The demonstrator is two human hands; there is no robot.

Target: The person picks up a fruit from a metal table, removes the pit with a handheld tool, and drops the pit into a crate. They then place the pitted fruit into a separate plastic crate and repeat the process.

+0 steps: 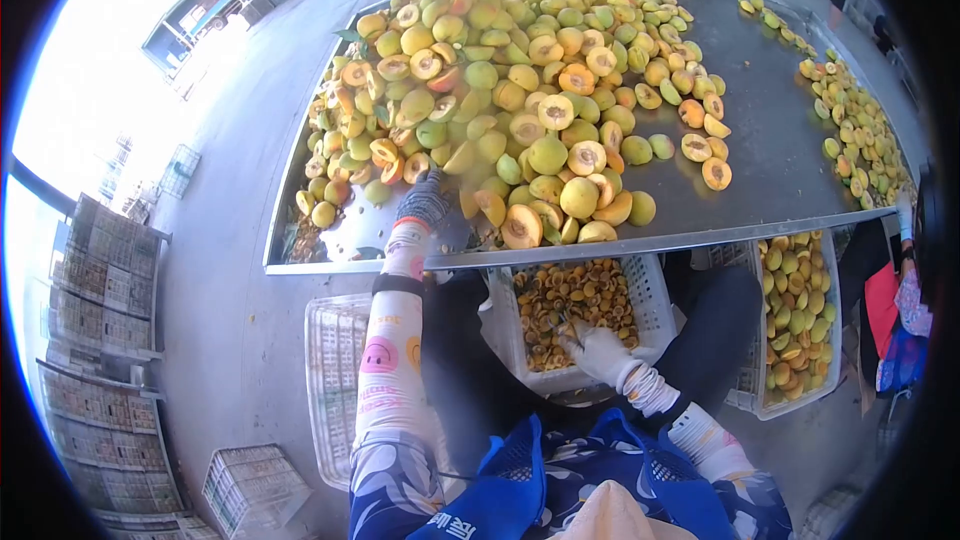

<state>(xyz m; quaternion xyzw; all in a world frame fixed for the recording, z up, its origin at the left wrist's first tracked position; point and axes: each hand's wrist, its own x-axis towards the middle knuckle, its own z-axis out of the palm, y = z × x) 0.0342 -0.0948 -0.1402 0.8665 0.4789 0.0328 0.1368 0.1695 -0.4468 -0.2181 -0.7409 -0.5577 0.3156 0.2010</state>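
Note:
My left hand (424, 202), in a dark grey striped glove, reaches to the near edge of a large heap of yellow-green peaches (548, 155), many cut in half with the stone showing. Its fingers stretch out against the fruit, and I see nothing held in them. My right hand (602, 352), in a white glove, is lowered over a white plastic crate (655, 305) between my knees. Its fingers are curled, with what they hold too small to make out. Inside that crate lie many small brown-orange pieces (590, 290), which look like peach stones.
The metal table (765, 155) has a raised rim along its front. More peach halves (855, 130) lie at its right side. A crate of halves (797, 310) stands right of my knee, another crate (335, 380) at left. Stacked crates (100, 310) line the left; a co-worker (905, 315) is at right.

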